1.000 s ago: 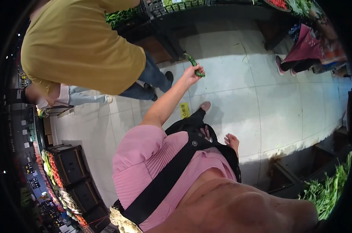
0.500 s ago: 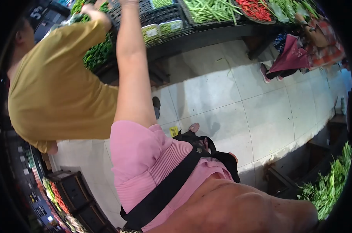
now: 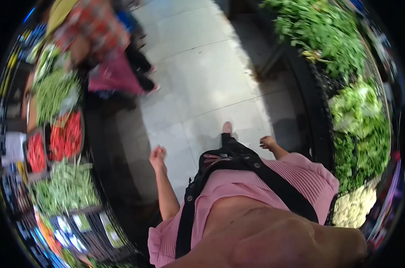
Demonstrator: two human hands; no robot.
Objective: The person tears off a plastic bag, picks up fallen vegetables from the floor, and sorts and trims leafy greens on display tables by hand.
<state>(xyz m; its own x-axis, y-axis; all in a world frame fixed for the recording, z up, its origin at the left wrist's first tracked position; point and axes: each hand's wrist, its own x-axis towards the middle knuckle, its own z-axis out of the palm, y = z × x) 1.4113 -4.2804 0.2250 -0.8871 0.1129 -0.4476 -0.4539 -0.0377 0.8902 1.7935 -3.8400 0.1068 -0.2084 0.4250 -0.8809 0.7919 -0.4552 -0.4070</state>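
My left hand [image 3: 157, 156] hangs over the floor left of my body, somewhat blurred, its fingers loosely bent and apart with nothing seen in them. Nearest to it on that side is the dark base of the left produce stand. On the other side, my right hand [image 3: 268, 143] hangs low near the right stand, fingers slightly curled and apart, nothing visible in it. Green beans [image 3: 68, 187], red chillies [image 3: 67, 136] and long green vegetables [image 3: 55, 96] lie on the left stand. A black strapped bag [image 3: 229, 156] sits against my front.
A person in a checked top [image 3: 99, 27] stands at the upper left beside a pink bag [image 3: 115, 76]. Leafy greens [image 3: 318, 31], lettuce [image 3: 356, 107] and pale cauliflower-like produce [image 3: 354, 205] line the right stand. Tiled floor [image 3: 198, 80] runs between the stands.
The view has turned right along the aisle. My left hand, which held a green pepper and then reached over the crates, is back down without it. The person in yellow has mostly left view.
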